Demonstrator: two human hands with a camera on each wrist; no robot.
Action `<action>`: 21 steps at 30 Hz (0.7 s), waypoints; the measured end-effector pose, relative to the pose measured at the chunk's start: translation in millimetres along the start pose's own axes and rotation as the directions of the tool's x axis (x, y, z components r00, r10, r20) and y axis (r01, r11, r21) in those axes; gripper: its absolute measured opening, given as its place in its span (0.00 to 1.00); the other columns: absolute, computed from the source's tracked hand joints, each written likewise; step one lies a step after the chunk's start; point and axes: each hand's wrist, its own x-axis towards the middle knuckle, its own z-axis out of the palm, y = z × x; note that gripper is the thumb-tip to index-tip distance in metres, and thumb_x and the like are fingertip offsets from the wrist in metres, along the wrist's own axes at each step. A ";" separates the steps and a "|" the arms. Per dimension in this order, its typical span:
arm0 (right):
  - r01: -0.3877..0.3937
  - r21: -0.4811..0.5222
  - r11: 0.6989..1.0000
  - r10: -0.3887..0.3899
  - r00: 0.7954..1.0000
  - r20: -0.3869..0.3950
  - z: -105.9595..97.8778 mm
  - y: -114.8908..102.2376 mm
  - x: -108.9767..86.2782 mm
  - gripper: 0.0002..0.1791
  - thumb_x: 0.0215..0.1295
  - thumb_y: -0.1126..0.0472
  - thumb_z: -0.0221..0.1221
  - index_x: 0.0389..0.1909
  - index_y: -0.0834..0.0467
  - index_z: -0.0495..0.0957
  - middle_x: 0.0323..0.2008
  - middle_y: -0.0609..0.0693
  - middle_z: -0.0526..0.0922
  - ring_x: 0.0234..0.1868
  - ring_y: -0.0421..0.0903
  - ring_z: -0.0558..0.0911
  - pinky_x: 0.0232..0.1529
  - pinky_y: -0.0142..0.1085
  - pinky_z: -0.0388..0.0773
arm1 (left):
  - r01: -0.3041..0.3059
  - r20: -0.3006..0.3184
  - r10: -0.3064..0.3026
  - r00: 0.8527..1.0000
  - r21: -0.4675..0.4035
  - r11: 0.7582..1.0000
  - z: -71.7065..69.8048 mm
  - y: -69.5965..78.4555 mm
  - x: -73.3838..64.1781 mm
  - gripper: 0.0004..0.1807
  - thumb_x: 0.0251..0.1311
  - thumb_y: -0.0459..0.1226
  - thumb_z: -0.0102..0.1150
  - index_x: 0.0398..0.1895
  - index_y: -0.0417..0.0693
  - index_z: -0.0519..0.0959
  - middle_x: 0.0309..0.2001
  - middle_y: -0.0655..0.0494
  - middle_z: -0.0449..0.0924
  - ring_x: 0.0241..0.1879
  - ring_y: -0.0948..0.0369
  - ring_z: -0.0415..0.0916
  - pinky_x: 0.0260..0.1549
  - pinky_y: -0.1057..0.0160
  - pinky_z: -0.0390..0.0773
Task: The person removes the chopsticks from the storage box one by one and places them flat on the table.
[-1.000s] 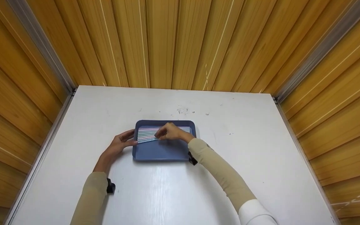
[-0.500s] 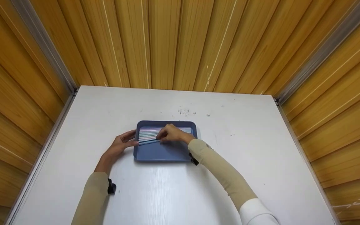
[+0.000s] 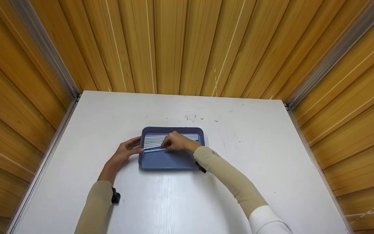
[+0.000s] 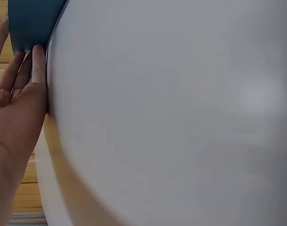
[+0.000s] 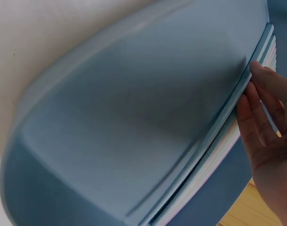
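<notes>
In the head view, a blue tray [image 3: 170, 161] holds a row of thin pastel sticks [image 3: 153, 141], like chopsticks, lying side by side along its far half. My right hand [image 3: 176, 142] reaches into the tray. Between thumb and fingertips it pinches a light-blue stick [image 5: 219, 127] on the near side of the row, with a narrow dark gap behind it in the right wrist view. My left hand [image 3: 124, 152] touches the tray's left side with extended fingers. In the left wrist view the thumb tip [image 4: 38, 52] lies against the tray wall.
The tray stands on a white table [image 3: 239, 169] with small dark marks [image 3: 191, 117] beyond it. Yellow-brown wood-look panels [image 3: 170, 45] rise at the back and both sides, with grey metal rails [image 3: 55, 58] at the corners.
My right hand has moved slightly toward the tray's near side, and the near sticks at its fingers have shifted that way. My left hand keeps its place at the tray's left side.
</notes>
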 end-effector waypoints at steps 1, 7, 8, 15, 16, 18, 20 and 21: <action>0.001 -0.009 1.000 -0.001 1.000 0.002 0.4 -0.7 0.2 0.11 0.60 0.69 0.71 0.44 0.64 0.89 0.42 0.57 0.91 0.43 0.51 0.90 0.46 0.33 0.86 | 0.000 -0.003 0.000 1.000 -0.003 1.000 0.2 -0.1 -0.3 0.41 0.61 0.33 0.70 0.77 0.43 0.63 0.76 0.42 0.65 0.78 0.48 0.58 0.80 0.47 0.54; -0.023 -0.056 0.998 0.024 0.999 0.022 2.6 -2.9 0.7 0.11 0.62 0.70 0.69 0.46 0.62 0.89 0.42 0.57 0.90 0.43 0.50 0.89 0.45 0.32 0.86 | 0.002 0.000 -0.002 1.000 -0.001 1.000 1.3 -0.9 -1.5 0.42 0.62 0.33 0.70 0.78 0.43 0.62 0.76 0.42 0.64 0.78 0.47 0.58 0.79 0.47 0.55; -0.026 -0.062 0.998 0.028 0.999 0.023 3.0 -3.0 0.8 0.11 0.62 0.70 0.69 0.46 0.62 0.88 0.42 0.57 0.90 0.43 0.50 0.88 0.45 0.32 0.86 | 0.004 -0.001 -0.004 1.000 0.002 1.000 1.5 -0.9 -1.8 0.42 0.61 0.33 0.71 0.78 0.44 0.63 0.76 0.42 0.64 0.78 0.48 0.58 0.79 0.47 0.55; 0.000 -0.080 0.997 -0.001 1.000 -0.008 5.8 -0.5 1.4 0.10 0.63 0.71 0.68 0.45 0.62 0.89 0.42 0.57 0.90 0.43 0.50 0.89 0.47 0.36 0.87 | -0.019 -0.001 0.019 1.000 0.014 1.000 0.7 -2.2 -2.4 0.41 0.61 0.33 0.70 0.77 0.42 0.64 0.76 0.42 0.65 0.78 0.48 0.59 0.78 0.48 0.58; 0.006 -0.082 0.997 -0.007 1.000 -0.013 5.9 0.2 1.5 0.10 0.63 0.71 0.68 0.45 0.62 0.89 0.42 0.57 0.90 0.44 0.51 0.89 0.47 0.37 0.87 | -0.031 0.005 0.031 1.000 0.024 0.999 0.4 -2.4 -2.0 0.41 0.62 0.33 0.70 0.77 0.41 0.63 0.76 0.41 0.64 0.78 0.47 0.59 0.78 0.48 0.59; 0.013 -0.084 0.996 -0.015 1.000 -0.025 5.8 1.4 1.5 0.10 0.63 0.71 0.68 0.45 0.62 0.89 0.42 0.57 0.90 0.44 0.51 0.89 0.48 0.39 0.87 | -0.043 0.009 0.043 0.999 0.030 0.999 0.4 -2.3 -1.2 0.41 0.63 0.32 0.69 0.77 0.40 0.62 0.76 0.40 0.64 0.78 0.47 0.59 0.77 0.49 0.60; 0.008 -0.085 0.996 -0.011 0.999 -0.034 5.0 2.3 1.9 0.10 0.63 0.71 0.68 0.44 0.62 0.89 0.42 0.57 0.90 0.45 0.51 0.89 0.49 0.40 0.87 | -0.049 0.010 0.049 0.999 0.044 0.998 0.8 -1.7 -0.2 0.41 0.63 0.33 0.69 0.78 0.41 0.62 0.76 0.40 0.64 0.78 0.46 0.59 0.77 0.49 0.61; 0.003 -0.088 0.996 -0.006 0.999 -0.038 4.5 2.9 2.2 0.10 0.63 0.71 0.67 0.45 0.62 0.89 0.42 0.57 0.90 0.45 0.51 0.89 0.50 0.40 0.87 | -0.049 0.006 0.048 0.999 0.042 0.998 1.4 -1.3 0.5 0.41 0.63 0.34 0.69 0.78 0.41 0.62 0.76 0.40 0.64 0.78 0.46 0.60 0.77 0.49 0.61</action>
